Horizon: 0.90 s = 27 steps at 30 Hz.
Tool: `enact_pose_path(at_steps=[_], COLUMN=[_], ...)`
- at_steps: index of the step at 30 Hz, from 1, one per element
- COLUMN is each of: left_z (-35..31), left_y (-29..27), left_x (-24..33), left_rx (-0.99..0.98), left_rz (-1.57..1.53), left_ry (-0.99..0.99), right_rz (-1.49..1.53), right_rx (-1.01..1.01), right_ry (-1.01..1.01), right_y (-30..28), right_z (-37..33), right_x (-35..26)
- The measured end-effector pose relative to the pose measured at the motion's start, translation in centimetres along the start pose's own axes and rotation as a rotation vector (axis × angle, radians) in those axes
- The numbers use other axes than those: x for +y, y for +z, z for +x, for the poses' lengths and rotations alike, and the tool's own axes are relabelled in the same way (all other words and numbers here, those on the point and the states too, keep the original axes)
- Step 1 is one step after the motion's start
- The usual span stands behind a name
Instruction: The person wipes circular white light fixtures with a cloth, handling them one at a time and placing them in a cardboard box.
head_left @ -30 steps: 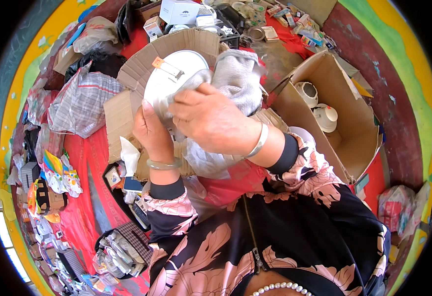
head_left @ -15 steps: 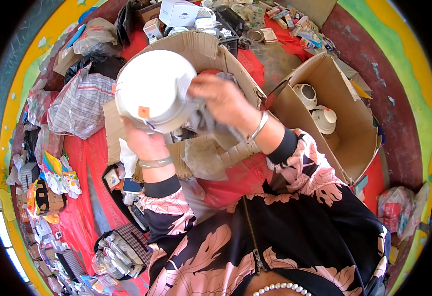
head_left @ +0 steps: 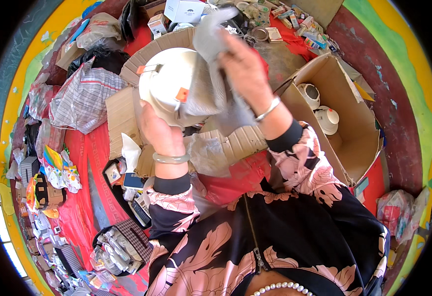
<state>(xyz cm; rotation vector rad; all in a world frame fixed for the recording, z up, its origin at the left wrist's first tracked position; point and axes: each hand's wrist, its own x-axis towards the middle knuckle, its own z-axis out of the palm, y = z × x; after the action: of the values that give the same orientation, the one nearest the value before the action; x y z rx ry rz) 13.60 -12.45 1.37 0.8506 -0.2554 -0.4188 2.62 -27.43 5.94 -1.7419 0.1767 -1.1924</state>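
A round white recessed downlight (head_left: 165,81) with orange-tipped spring clips is held up over an opened cardboard box (head_left: 119,112). My left hand (head_left: 160,129) is closed on its near lower edge, the thumb lying up along its side. Over the right part of the downlight hangs a translucent foam wrapping sheet (head_left: 207,74), its upper end smeared by motion. My right hand (head_left: 247,71) grips this sheet beside the downlight, fingers partly blurred. The sheet and my hands hide much of the inside of the box.
At the right stands another open cardboard box (head_left: 356,140) with two white downlights (head_left: 327,121) in it. Checked bags (head_left: 85,98) lie at the left on red sheeting. A dark case of small goods (head_left: 122,249) sits at lower left; small boxes (head_left: 304,29) lie at the back.
The downlight has shifted right and tilted, showing its spring clips more plainly. My right hand has moved up and to the right, with the sheet now raised along the downlight's right side.
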Motion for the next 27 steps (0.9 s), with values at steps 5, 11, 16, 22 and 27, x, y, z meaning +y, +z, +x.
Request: enact_pose_path(at_steps=[5,11,16,22,27], left_z=[-0.8,0.9,1.6,1.8,1.5], left_y=[0.6,-3.5,-3.1,-2.2,-1.4], left_x=[0.0,0.6,3.2,4.6,3.8], left_rx=[0.102,-0.244,0.125,0.294,0.137], left_rz=[0.038,-0.299,0.037,-0.274,-0.301], left_ry=[0.049,-0.136,0.077,0.070,0.125], right_rz=[-0.430,-0.042,0.076,0.306,0.410], right_rx=[-0.148,-0.562,-1.043,-0.405,-0.270], right_ry=[-0.370,-0.492,0.000,0.774,0.897], right_y=[3.6,3.9,0.7,-1.9,-0.1], right_z=[-2.1,-3.3,-3.2,-1.6,-2.8], right_x=[-0.1,-0.9,-2.3,1.4,1.8])
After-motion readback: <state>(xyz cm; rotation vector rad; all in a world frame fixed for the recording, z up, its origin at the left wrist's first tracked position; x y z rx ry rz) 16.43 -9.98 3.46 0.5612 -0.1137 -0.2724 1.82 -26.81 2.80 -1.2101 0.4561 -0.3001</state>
